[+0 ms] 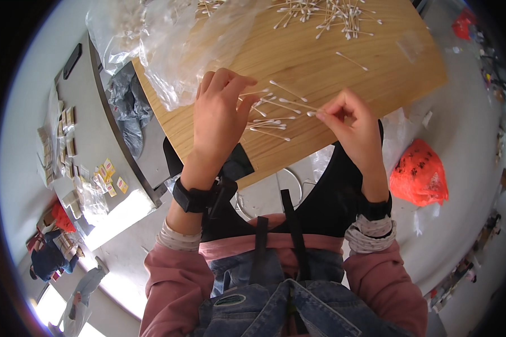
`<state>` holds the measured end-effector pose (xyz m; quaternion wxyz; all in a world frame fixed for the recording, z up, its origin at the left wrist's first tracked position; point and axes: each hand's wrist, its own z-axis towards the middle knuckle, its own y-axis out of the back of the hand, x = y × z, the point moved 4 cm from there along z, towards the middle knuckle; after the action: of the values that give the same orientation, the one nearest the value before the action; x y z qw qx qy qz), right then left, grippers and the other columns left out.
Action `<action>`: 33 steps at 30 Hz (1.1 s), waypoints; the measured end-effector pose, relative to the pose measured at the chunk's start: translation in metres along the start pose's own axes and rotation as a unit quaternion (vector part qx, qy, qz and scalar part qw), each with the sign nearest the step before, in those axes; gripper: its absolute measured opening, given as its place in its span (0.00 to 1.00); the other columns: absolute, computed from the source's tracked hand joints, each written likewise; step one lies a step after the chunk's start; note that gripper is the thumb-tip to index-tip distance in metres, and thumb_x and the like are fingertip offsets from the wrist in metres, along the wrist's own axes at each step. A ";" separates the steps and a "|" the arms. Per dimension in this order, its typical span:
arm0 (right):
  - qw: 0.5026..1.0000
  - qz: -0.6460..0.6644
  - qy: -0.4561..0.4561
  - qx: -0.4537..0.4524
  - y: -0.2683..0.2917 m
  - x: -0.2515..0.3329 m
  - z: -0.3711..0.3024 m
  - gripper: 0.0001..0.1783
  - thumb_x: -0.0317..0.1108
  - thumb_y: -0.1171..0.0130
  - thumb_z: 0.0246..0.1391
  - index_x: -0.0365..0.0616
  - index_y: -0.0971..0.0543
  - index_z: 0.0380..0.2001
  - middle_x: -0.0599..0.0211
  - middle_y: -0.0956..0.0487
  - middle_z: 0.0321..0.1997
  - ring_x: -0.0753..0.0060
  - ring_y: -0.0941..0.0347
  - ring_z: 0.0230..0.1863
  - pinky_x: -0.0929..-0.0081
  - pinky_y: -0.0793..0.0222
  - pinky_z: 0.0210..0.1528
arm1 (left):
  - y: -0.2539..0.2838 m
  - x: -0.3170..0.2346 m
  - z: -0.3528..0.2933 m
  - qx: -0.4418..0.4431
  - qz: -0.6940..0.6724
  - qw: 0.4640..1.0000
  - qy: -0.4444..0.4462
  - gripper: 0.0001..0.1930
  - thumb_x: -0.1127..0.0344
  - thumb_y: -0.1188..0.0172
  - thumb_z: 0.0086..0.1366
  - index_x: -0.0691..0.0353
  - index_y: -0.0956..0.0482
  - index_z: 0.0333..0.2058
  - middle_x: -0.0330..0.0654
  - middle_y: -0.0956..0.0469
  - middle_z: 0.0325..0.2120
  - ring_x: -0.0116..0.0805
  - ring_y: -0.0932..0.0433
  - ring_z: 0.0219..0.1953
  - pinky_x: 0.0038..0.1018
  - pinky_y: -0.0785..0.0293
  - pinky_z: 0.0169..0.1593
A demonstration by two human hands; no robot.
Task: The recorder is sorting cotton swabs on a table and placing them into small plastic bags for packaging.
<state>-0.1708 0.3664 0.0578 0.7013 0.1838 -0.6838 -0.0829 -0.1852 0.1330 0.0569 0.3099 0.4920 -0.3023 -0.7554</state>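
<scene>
Above the near part of the wooden table, my left hand (218, 109) curls its fingers round a few cotton swabs (257, 93). Their white tips stick out to the right between index finger and thumb, while the palm side is hidden. My right hand (351, 115) pinches a single cotton swab (311, 114) between thumb and forefinger, close to its tip. Between the two hands, several loose swabs (272, 124) lie on the wood, pointing various ways. Farther off, a larger heap of swabs (346, 14) spreads along the table's far side.
A clear plastic bag (168, 50) covers the table's far left corner. One stray swab (351, 60) lies toward the right. A red plastic bag (419, 173) rests on the floor at right. On the left, a grey table (90, 95) holds small packs; two people are beyond it.
</scene>
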 end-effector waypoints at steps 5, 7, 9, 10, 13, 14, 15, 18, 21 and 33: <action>0.998 0.054 -0.026 -0.027 0.019 -0.001 -0.036 0.09 0.23 0.32 0.52 0.39 0.25 0.27 0.73 0.22 0.25 0.85 0.32 0.27 0.83 0.36 0.31 | -0.001 -0.049 -0.003 0.064 -0.124 0.981 -0.133 0.12 0.71 0.28 0.49 0.57 0.15 0.36 0.39 0.22 0.29 0.41 0.24 0.36 0.36 0.28 0.39; 0.997 0.033 -0.071 0.015 0.024 0.007 -0.060 0.08 0.21 0.33 0.55 0.39 0.25 0.29 0.69 0.20 0.33 0.82 0.27 0.35 0.83 0.33 0.38 | 0.003 -0.066 -0.015 0.074 -0.148 0.976 -0.144 0.11 0.71 0.27 0.49 0.58 0.15 0.34 0.39 0.23 0.27 0.42 0.24 0.33 0.35 0.28 0.37; 0.996 0.040 -0.072 0.041 0.027 0.013 -0.081 0.07 0.20 0.34 0.54 0.39 0.24 0.28 0.69 0.20 0.34 0.82 0.27 0.35 0.83 0.33 0.37 | 0.007 -0.081 -0.029 0.086 -0.166 0.970 -0.155 0.10 0.72 0.27 0.48 0.60 0.16 0.32 0.40 0.24 0.24 0.42 0.25 0.30 0.35 0.29 0.35; 0.995 0.051 -0.073 0.055 0.030 0.013 -0.094 0.07 0.20 0.34 0.54 0.39 0.24 0.28 0.68 0.20 0.34 0.81 0.26 0.35 0.83 0.33 0.37 | 0.007 -0.089 -0.036 0.107 -0.170 0.967 -0.154 0.10 0.72 0.27 0.48 0.61 0.17 0.30 0.40 0.24 0.23 0.42 0.25 0.29 0.35 0.29 0.33; 0.978 0.126 -0.158 0.044 0.042 0.006 -0.133 0.07 0.24 0.33 0.54 0.39 0.23 0.27 0.71 0.18 0.30 0.84 0.28 0.30 0.81 0.33 0.34 | 0.000 -0.110 -0.060 0.165 -0.203 0.956 -0.135 0.09 0.72 0.27 0.47 0.61 0.19 0.27 0.41 0.25 0.22 0.42 0.26 0.27 0.35 0.31 0.30; 0.978 0.126 -0.159 0.039 0.048 0.007 -0.141 0.07 0.24 0.33 0.54 0.39 0.23 0.27 0.71 0.18 0.30 0.84 0.28 0.30 0.81 0.33 0.34 | -0.003 -0.116 -0.066 0.179 -0.215 0.952 -0.127 0.09 0.71 0.26 0.47 0.61 0.19 0.27 0.41 0.25 0.22 0.42 0.26 0.27 0.34 0.31 0.30; 0.974 0.138 -0.175 0.046 0.052 0.006 -0.149 0.07 0.23 0.33 0.53 0.40 0.23 0.27 0.71 0.19 0.30 0.84 0.28 0.30 0.81 0.33 0.33 | -0.007 -0.121 -0.072 0.181 -0.215 0.951 -0.130 0.09 0.71 0.26 0.47 0.61 0.19 0.27 0.41 0.25 0.22 0.42 0.26 0.27 0.34 0.31 0.30; 0.963 0.197 -0.182 0.035 0.060 -0.004 -0.169 0.08 0.21 0.32 0.53 0.40 0.23 0.28 0.70 0.19 0.31 0.83 0.26 0.31 0.82 0.32 0.33 | -0.018 -0.133 -0.084 0.219 -0.302 0.926 -0.052 0.09 0.71 0.26 0.51 0.63 0.17 0.30 0.40 0.23 0.24 0.38 0.24 0.28 0.31 0.30 0.30; 0.944 0.252 -0.215 -0.010 0.067 -0.008 -0.178 0.09 0.19 0.33 0.54 0.39 0.25 0.30 0.67 0.20 0.32 0.80 0.22 0.32 0.83 0.27 0.35 | -0.025 -0.133 -0.091 0.262 -0.409 0.864 0.130 0.09 0.73 0.29 0.58 0.63 0.14 0.39 0.37 0.17 0.32 0.25 0.23 0.33 0.22 0.30 0.35; 0.906 0.339 -0.254 0.016 0.048 0.014 -0.173 0.13 0.19 0.35 0.53 0.43 0.30 0.31 0.56 0.18 0.27 0.77 0.23 0.23 0.84 0.31 0.24 | -0.021 -0.127 -0.100 0.164 -0.478 0.844 0.179 0.10 0.76 0.30 0.59 0.62 0.15 0.40 0.35 0.16 0.34 0.23 0.24 0.31 0.20 0.30 0.35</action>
<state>-0.0054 0.4306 0.0887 0.4869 -0.0753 -0.8609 0.1269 -0.0540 0.2282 0.0786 -0.1257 0.7459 -0.0888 -0.6480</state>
